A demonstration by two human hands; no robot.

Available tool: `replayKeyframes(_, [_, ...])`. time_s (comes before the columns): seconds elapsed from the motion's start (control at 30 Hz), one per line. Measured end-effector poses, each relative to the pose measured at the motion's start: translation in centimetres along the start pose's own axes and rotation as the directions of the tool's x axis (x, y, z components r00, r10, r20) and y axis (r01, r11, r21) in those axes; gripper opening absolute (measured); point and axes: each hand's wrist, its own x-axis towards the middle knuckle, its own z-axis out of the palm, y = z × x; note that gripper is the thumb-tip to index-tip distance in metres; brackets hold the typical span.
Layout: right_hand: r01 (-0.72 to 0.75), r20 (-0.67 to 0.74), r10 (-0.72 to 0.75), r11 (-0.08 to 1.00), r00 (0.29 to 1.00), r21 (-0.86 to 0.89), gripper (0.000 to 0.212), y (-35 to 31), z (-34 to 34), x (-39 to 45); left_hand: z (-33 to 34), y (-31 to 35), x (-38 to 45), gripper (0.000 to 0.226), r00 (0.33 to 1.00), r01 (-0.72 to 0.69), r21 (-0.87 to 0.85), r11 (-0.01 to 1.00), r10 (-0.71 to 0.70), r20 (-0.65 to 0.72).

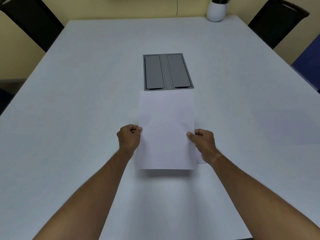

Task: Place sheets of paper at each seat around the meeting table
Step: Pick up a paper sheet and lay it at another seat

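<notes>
Between left hand (129, 135) and right hand (201, 141), both pinching its edges, the sheet (166, 130) hovers; next, lower it flat onto the surface (86, 84).

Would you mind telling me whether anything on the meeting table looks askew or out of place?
Nothing is spilled or damaged. The sheet already laid near the right edge sits slightly skewed to the table. Both hands, left hand and right hand, hold another sheet above the table.
</notes>
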Motion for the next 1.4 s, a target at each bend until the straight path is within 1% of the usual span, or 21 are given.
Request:
replayKeyframes(0.13, [0.045, 0.03, -0.044, 0.999, 0.999, -0.01, 0.014, -0.9, 0.7, -2.6, -3.1, 0.6, -1.5, 0.005, 1.0, -0.016, -0.024, 1.0, 0.015, -0.028])
replayKeyframes(0.27, [0.096, 0.083, -0.095, 0.995, 0.992, -0.006, 0.027, -1.8, 1.1, -5.1, -6.1, 1.0, -3.7, 0.006, 0.997, -0.035, -0.052, 0.998, 0.031, -0.066])
replayKeyframes(0.3, [0.109, 0.098, -0.109, 0.994, 0.989, 0.001, 0.024, -2.0, 1.2, -5.9, -7.0, 1.0, -4.4, 0.007, 0.996, -0.04, -0.057, 0.998, 0.035, -0.078])
replayKeyframes(0.37, [0.133, 0.131, -0.134, 0.991, 0.982, 0.014, 0.011, -2.3, 1.4, -7.6, -8.6, 0.8, -6.0, 0.007, 0.994, -0.043, -0.066, 0.997, 0.036, -0.106])
replayKeyframes(0.43, [0.152, 0.165, -0.154, 0.988, 0.974, 0.024, 0.006, -2.3, 1.6, -9.5, -10.2, 0.3, -7.9, 0.006, 0.99, -0.04, -0.078, 0.996, 0.03, -0.135])
replayKeyframes(0.6, [0.195, 0.231, -0.199, 0.98, 0.952, 0.041, 0.006, -1.8, 2.5, -14.2, -14.6, -1.1, -12.6, 0.006, 0.98, -0.04, -0.087, 0.995, 0.022, -0.199])
replayKeyframes(0.77, [0.202, 0.296, -0.207, 0.978, 0.933, 0.046, 0.01, -1.9, 4.9, -18.4, -19.7, -2.1, -15.7, 0.009, 0.965, -0.034, -0.109, 0.993, 0.005, -0.263])
replayKeyframes(0.9, [0.21, 0.347, -0.217, 0.976, 0.912, 0.058, 0.011, -2.6, 8.0, -20.9, -23.9, -3.0, -16.6, 0.009, 0.95, -0.038, -0.125, 0.991, -0.003, -0.313])
replayKeyframes(1.07, [0.215, 0.387, -0.223, 0.974, 0.895, 0.065, 0.009, -3.3, 13.3, -23.0, -29.2, -5.0, -15.8, 0.009, 0.938, -0.028, -0.151, 0.988, -0.026, -0.346])
replayKeyframes(1.27, [0.207, 0.386, -0.213, 0.977, 0.898, 0.057, 0.009, -3.2, 22.4, -25.6, -36.9, -8.6, -12.4, 0.005, 0.939, -0.016, -0.155, 0.988, -0.039, -0.341])
replayKeyframes(1.4, [0.189, 0.38, -0.204, 0.979, 0.902, 0.078, 0.007, -3.3, 27.9, -26.9, -42.0, -10.6, -9.1, 0.013, 0.948, -0.03, -0.161, 0.986, -0.023, -0.316])
